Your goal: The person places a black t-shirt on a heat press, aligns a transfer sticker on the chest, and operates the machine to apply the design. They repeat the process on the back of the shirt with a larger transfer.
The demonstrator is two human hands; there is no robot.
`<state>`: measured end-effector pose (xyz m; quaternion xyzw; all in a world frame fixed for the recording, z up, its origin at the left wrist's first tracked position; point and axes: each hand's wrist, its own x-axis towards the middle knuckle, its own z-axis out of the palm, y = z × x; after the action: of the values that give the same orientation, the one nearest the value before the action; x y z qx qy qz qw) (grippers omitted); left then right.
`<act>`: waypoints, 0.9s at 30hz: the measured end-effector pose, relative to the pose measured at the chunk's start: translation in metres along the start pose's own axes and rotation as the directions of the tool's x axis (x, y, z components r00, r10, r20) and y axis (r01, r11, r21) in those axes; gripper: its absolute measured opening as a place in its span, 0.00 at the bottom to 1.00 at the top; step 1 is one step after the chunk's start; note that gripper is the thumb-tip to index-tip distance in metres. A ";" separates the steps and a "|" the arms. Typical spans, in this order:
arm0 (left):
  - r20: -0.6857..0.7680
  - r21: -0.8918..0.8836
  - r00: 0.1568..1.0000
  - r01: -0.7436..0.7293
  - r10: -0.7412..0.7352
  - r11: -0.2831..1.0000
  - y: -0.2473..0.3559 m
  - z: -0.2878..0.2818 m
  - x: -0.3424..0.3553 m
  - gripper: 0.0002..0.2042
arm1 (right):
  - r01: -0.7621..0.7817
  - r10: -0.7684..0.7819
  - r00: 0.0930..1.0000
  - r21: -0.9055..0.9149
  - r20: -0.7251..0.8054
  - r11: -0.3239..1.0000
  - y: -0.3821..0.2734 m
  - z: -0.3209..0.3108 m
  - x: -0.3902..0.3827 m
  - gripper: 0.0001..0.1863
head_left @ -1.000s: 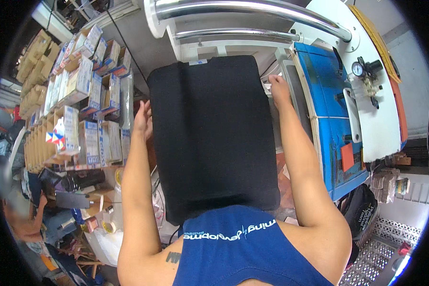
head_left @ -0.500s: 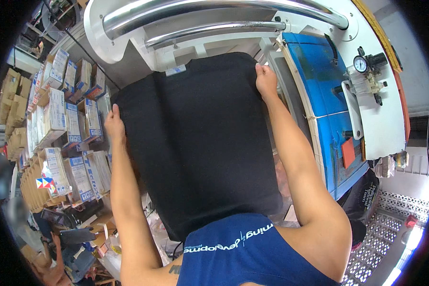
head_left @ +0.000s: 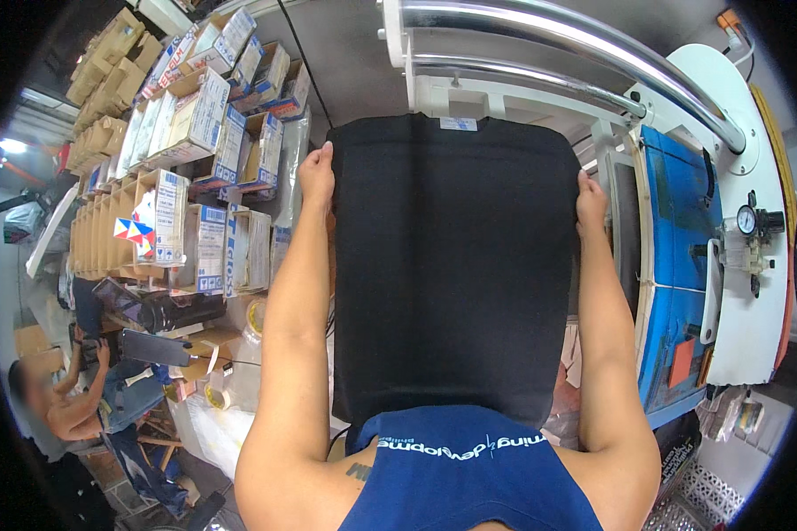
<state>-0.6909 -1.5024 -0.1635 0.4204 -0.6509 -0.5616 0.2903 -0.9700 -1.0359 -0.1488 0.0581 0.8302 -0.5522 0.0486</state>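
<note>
A black shirt (head_left: 456,274) is spread flat in front of my body, its neckline at the far end with a small white label (head_left: 458,124). What lies beneath the cloth is hidden. My left hand (head_left: 318,180) is closed on the shirt's far left edge near the shoulder. At the opposite shoulder, my right hand (head_left: 591,200) grips the far right edge, thumb up. The near end of the cloth reaches my blue top.
A white machine with shiny metal rollers (head_left: 540,75) spans the far side. Its blue panel (head_left: 677,203) and pressure gauge (head_left: 746,219) are on the right. Cardboard boxes (head_left: 186,115) fill shelves at left. Another person (head_left: 80,398) works at lower left, by a dark tablet-like panel (head_left: 155,348).
My view has swung left, so the shirt and machine sit further right in the picture. The shirt now looks straighter, and both hands still grip its edges.
</note>
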 end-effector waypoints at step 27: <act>-0.120 -0.090 0.985 0.113 -0.123 0.990 0.014 0.013 -0.001 0.22 | 0.199 -0.319 0.931 -0.486 -0.177 0.851 -0.007 -0.005 -0.017 0.25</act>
<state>-0.7047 -1.4948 -0.1525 0.4801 -0.5814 -0.5770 0.3140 -0.9545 -1.0347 -0.1384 0.0012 0.9366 -0.3292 -0.1198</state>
